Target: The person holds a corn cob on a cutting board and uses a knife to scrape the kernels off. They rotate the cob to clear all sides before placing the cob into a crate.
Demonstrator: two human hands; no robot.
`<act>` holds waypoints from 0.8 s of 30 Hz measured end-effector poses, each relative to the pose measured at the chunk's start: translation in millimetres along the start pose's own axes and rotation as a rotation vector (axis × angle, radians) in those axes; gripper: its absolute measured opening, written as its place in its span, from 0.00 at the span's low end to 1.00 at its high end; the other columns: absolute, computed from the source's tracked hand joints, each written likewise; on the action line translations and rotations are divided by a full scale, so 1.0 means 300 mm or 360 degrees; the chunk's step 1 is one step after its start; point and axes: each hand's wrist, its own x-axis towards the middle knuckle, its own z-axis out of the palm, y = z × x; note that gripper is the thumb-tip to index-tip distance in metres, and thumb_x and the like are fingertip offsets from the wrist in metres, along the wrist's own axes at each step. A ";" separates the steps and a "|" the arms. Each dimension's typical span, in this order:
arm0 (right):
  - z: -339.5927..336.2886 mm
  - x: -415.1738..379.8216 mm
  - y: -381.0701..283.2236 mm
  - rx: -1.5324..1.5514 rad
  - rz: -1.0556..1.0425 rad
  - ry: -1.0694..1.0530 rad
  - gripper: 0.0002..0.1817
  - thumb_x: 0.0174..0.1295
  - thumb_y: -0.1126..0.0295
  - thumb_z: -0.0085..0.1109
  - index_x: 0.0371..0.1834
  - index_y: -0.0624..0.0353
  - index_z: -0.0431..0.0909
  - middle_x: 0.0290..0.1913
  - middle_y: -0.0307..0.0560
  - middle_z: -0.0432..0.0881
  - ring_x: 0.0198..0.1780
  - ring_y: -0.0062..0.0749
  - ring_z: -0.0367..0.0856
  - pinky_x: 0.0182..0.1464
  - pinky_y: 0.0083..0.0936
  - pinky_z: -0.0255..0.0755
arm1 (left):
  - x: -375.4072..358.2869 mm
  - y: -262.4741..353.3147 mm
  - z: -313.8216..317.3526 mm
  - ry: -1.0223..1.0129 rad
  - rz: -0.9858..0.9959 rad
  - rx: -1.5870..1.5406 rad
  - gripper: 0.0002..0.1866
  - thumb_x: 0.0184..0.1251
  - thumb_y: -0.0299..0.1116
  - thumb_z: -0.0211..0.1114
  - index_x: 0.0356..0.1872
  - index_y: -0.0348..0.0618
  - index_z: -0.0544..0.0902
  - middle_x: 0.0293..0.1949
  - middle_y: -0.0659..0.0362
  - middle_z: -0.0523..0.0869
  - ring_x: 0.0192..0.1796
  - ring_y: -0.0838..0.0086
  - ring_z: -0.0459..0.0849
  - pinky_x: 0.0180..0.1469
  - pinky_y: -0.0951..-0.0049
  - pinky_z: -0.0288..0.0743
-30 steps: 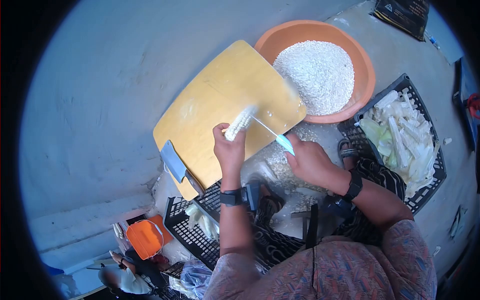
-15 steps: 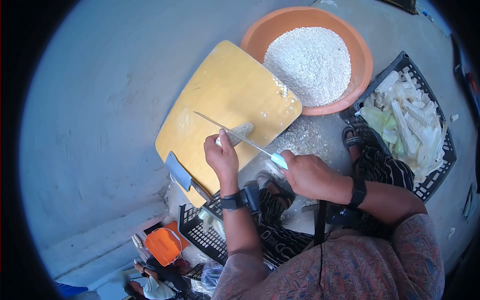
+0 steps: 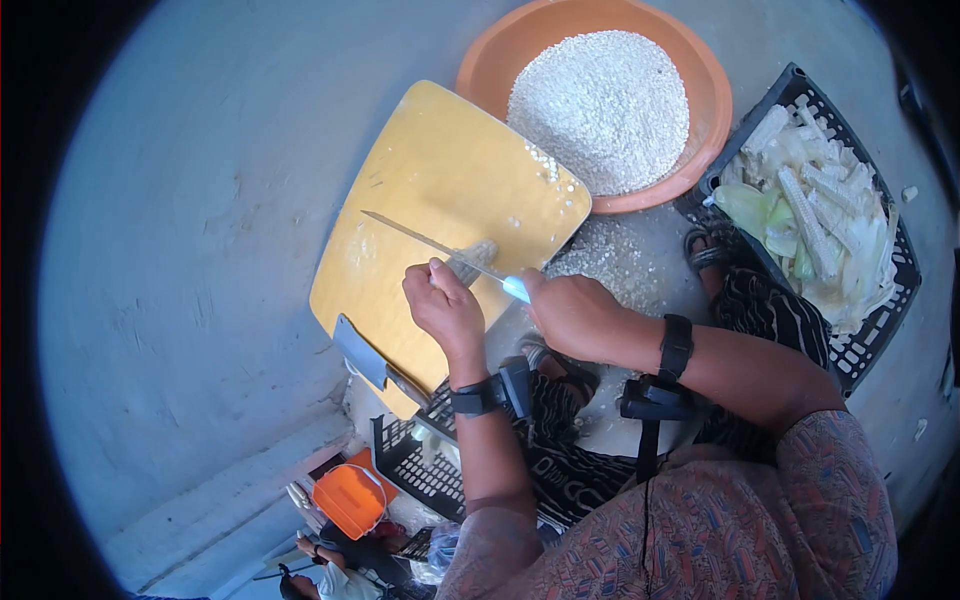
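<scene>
An ear of white corn (image 3: 474, 260) lies over the wooden board (image 3: 420, 150), gripped at its near end by my left hand (image 3: 447, 312). My right hand (image 3: 583, 312) is closed around the pale blue handle of a long, thin knife (image 3: 420, 238). Its blade crosses the ear just beyond my left thumb and points toward the board's left side. Loose kernels (image 3: 545, 165) are scattered along the board's far right edge. Near the board's lower left edge rests a cleaver (image 3: 362, 352).
An orange basin (image 3: 715, 90) of white kernels stands beyond the board. To the right, a black crate (image 3: 884, 335) holds stripped cobs and husks. Another black crate (image 3: 430, 478) sits under the board's near end. An orange bucket (image 3: 350, 500) and another person (image 3: 335, 578) are at lower left.
My right hand and the knife have moved left, with the blade sliding farther across the ear. The left hand still grips the corn. The whole view has shifted slightly.
</scene>
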 end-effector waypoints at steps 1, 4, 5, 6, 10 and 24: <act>0.001 0.010 -0.003 -0.0006 0.0018 -0.0006 0.12 0.58 0.70 0.49 0.39 0.70 0.65 0.21 0.61 0.77 0.27 0.57 0.79 0.30 0.45 0.71 | 0.001 -0.002 0.005 0.0010 -0.0023 -0.0030 0.12 0.67 0.33 0.50 0.27 0.35 0.69 0.25 0.48 0.73 0.29 0.55 0.72 0.35 0.61 0.67; 0.001 0.010 -0.018 0.0042 0.0041 0.0009 0.12 0.58 0.71 0.49 0.39 0.70 0.65 0.23 0.62 0.78 0.29 0.57 0.79 0.31 0.46 0.72 | -0.005 0.010 0.001 0.0023 -0.0033 -0.0031 0.12 0.67 0.33 0.50 0.27 0.35 0.69 0.25 0.48 0.73 0.29 0.55 0.72 0.35 0.61 0.67; -0.004 0.005 -0.022 0.0043 0.0044 0.0017 0.12 0.58 0.71 0.49 0.39 0.70 0.65 0.23 0.62 0.78 0.29 0.57 0.79 0.31 0.46 0.72 | -0.001 0.013 0.000 0.0027 -0.0017 -0.0006 0.12 0.67 0.33 0.51 0.27 0.35 0.69 0.26 0.48 0.73 0.29 0.54 0.72 0.35 0.61 0.67; -0.010 -0.012 -0.025 -0.0004 0.0034 -0.0009 0.12 0.58 0.71 0.49 0.40 0.70 0.65 0.23 0.61 0.78 0.29 0.57 0.79 0.31 0.46 0.72 | 0.003 0.009 0.000 0.0024 -0.0011 -0.0011 0.12 0.67 0.33 0.51 0.27 0.35 0.69 0.26 0.48 0.73 0.29 0.54 0.72 0.35 0.61 0.67; -0.036 -0.083 -0.014 0.0009 0.0060 -0.0053 0.12 0.57 0.72 0.49 0.40 0.70 0.65 0.23 0.61 0.78 0.29 0.57 0.79 0.31 0.45 0.72 | 0.006 0.008 0.008 0.0042 -0.0012 -0.0051 0.11 0.67 0.32 0.50 0.27 0.36 0.70 0.26 0.48 0.73 0.29 0.55 0.73 0.35 0.61 0.67; 0.037 0.075 0.008 -0.0054 0.0054 0.0088 0.13 0.52 0.78 0.48 0.41 0.70 0.67 0.25 0.61 0.79 0.30 0.54 0.81 0.31 0.42 0.73 | 0.002 0.020 0.019 0.0061 0.0060 -0.0061 0.11 0.67 0.32 0.50 0.28 0.36 0.70 0.26 0.49 0.73 0.30 0.56 0.72 0.35 0.62 0.67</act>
